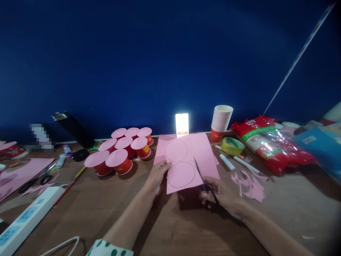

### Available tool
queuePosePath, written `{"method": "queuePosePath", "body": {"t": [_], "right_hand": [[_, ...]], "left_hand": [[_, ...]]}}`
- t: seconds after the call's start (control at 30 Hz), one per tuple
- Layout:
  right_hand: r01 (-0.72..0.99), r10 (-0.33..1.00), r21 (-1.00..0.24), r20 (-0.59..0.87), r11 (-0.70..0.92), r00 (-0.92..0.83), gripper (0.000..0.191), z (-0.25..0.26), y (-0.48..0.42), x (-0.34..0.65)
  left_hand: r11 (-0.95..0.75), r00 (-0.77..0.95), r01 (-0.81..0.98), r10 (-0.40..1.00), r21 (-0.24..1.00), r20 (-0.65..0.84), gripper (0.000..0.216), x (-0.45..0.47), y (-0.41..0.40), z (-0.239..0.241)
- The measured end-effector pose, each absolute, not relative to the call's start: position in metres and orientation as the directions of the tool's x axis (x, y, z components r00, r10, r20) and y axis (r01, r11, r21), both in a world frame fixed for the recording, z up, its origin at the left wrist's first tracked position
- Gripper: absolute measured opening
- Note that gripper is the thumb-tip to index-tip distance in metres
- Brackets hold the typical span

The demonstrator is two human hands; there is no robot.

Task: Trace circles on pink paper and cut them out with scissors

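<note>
My left hand (pixel 159 175) pinches the left edge of a pink paper strip (pixel 174 164) with two drawn circles on it, one above the other. In my right hand (pixel 213 192) is a pair of black-handled scissors (pixel 200 172), its blades pointing up at the strip's right edge. Whether the blades are cutting into the paper cannot be made out. Behind the strip lie larger pink sheets (pixel 207 153). To the left stand several red paper cups (pixel 123 166), each topped by a pink paper disc (pixel 116 158).
A lit phone (pixel 182 124) leans on the blue wall. Rightward are stacked cups (pixel 221 121), a yellow tape roll (pixel 232 146), a glue stick (pixel 227 162), pink scraps (pixel 252 187) and a red plastic pack (pixel 271 145). A power strip (pixel 30 217) and black bottle (pixel 76 129) lie left.
</note>
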State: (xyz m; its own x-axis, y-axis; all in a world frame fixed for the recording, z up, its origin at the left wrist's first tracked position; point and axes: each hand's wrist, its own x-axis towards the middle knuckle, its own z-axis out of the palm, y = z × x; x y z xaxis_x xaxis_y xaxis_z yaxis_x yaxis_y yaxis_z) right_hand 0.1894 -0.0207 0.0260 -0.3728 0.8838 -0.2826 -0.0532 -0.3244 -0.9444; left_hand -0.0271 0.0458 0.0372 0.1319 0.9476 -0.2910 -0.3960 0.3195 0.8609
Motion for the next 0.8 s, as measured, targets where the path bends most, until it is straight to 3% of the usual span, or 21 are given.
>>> {"method": "queuePosePath", "body": {"t": [0.2,0.47,0.8], "right_hand": [[-0.032,0.917,-0.954,-0.278,-0.299,-0.287,0.032,0.025,-0.018,0.187],[-0.052,0.937,-0.958,-0.263,-0.282,-0.228,0.036,0.026,-0.018,0.183],[-0.081,0.951,-0.962,-0.243,-0.262,-0.19,0.033,0.031,-0.017,0.178]], "left_hand": [[0.309,0.127,-0.295,0.951,0.904,-0.283,0.025,-0.027,0.044,0.031],[0.203,0.11,-0.155,0.976,0.967,-0.187,0.029,-0.027,0.043,0.022],[0.2,0.131,-0.114,0.974,0.973,-0.185,0.029,-0.024,0.04,0.027]]}}
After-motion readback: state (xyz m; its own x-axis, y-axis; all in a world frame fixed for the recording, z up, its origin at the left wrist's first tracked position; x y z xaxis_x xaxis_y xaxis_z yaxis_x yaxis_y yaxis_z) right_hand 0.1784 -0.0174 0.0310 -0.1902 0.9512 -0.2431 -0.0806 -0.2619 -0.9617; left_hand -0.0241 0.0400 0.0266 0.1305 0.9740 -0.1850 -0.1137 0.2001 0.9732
